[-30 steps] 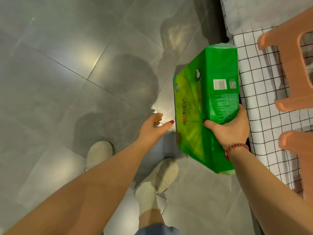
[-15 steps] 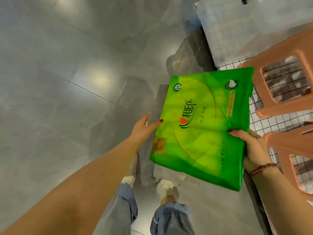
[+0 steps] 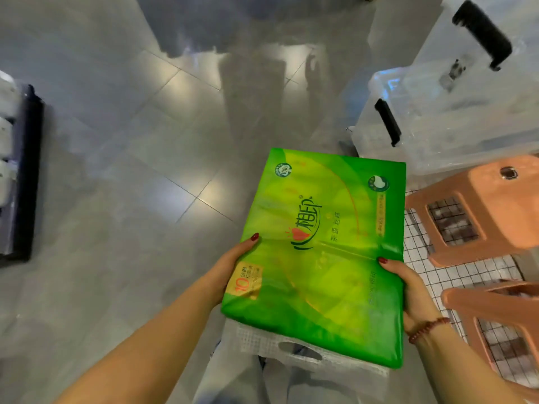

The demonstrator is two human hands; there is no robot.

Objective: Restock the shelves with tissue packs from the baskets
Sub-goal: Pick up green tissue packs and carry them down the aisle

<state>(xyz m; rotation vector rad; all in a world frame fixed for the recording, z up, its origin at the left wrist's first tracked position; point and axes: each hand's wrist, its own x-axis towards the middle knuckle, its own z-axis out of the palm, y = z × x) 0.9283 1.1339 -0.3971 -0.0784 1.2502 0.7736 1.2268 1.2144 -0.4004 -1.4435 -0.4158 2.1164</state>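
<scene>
The flat green plastic-wrapped tissue pack is in the air above the grey tiled floor, its near sides pinched by the left hand and the right hand, thumbs on top; it is best carried level with both.

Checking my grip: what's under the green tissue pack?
A clear handle flap hangs under the green tissue pack. Left hand and right hand grip its edges; fingers beneath are hidden.
</scene>
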